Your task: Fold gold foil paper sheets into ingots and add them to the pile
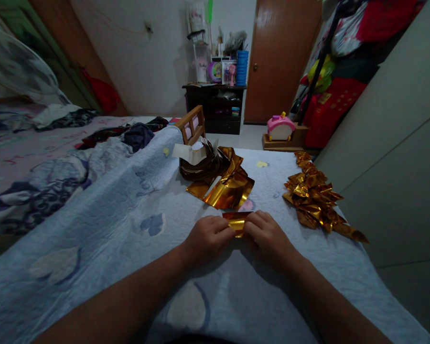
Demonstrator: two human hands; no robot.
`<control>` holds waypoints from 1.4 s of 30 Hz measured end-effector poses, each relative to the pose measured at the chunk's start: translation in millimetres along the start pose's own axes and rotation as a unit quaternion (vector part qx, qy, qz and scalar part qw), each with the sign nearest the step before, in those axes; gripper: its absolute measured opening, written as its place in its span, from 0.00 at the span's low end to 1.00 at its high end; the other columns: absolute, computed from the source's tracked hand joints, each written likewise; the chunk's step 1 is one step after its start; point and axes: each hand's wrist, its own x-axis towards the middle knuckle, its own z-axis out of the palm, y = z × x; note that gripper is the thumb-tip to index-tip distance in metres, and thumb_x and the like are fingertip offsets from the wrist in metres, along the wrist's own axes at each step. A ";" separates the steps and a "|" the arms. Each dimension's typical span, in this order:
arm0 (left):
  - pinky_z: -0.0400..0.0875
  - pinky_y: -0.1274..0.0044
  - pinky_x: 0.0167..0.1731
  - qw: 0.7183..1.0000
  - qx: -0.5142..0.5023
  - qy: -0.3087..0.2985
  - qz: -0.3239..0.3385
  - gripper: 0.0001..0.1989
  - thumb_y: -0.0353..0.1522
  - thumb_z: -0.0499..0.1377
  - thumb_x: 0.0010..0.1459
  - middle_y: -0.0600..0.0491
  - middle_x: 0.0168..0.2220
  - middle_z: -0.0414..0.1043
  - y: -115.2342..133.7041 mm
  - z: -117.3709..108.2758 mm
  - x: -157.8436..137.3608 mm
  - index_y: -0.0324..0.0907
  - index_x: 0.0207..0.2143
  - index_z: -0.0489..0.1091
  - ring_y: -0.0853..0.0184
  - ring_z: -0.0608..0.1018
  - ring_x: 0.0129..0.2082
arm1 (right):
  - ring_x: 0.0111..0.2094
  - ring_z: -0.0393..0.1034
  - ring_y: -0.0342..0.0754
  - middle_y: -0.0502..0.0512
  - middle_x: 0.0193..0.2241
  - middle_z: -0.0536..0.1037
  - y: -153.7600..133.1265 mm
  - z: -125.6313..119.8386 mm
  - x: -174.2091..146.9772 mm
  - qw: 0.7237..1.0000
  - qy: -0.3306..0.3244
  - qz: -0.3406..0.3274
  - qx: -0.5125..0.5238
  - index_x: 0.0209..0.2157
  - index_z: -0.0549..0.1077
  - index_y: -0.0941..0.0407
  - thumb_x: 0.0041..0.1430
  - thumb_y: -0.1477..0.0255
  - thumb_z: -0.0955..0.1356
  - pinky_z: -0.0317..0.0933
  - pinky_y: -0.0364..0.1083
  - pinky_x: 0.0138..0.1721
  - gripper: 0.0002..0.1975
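Between my two hands a gold foil paper sheet (238, 224) lies low over the quilt, partly rolled or folded. My left hand (208, 237) grips its left end, fingers curled. On the right end, my right hand (267, 235) is closed the same way, and both thumbs are hard to see. Just beyond the hands sits a loose stack of gold foil sheets (232, 186), fanned out, with dark brown and whitish edges at its back. To the right lies a heap of folded gold foil pieces (313, 198), some shaped like pointed tubes.
A pale blue quilt (157, 267) with heart shapes covers the surface under my hands. Rumpled clothes (129, 136) lie to the left. A wooden rail (193, 125) stands behind the stack. Farther back are a dark cabinet (215, 110), a wooden door (281, 57) and a pink toy (281, 128).
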 end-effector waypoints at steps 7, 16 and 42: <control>0.66 0.74 0.30 0.999 0.026 -0.028 0.020 0.14 0.26 0.51 0.68 0.52 0.27 0.70 3.3 1.5 0.8 0.41 0.29 0.69 0.65 0.72 0.29 | 0.39 0.64 0.53 0.59 0.37 0.76 -2.0 6.0 2.1 0.999 -0.038 -0.005 -0.031 0.35 0.72 0.56 0.67 0.79 0.65 0.58 0.51 0.42 0.07; 0.70 0.73 0.36 0.977 -0.142 -0.157 -0.039 0.09 0.24 0.58 0.58 0.50 0.38 0.75 -1.8 1.7 0.7 0.41 0.41 0.72 0.63 0.76 0.36 | 0.38 0.65 0.50 0.56 0.36 0.74 0.9 -1.0 -3.1 0.986 -0.130 0.079 0.075 0.35 0.72 0.57 0.59 0.82 0.66 0.61 0.49 0.41 0.07; 0.62 0.78 0.31 0.926 -0.232 -0.188 -0.229 0.05 0.30 0.61 0.60 0.54 0.29 0.73 -7.1 4.7 -1.1 0.39 0.31 0.73 0.68 0.73 0.30 | 0.37 0.68 0.49 0.57 0.33 0.76 5.8 -3.5 0.9 0.957 -0.180 0.183 0.136 0.34 0.77 0.59 0.66 0.77 0.64 0.59 0.47 0.41 0.10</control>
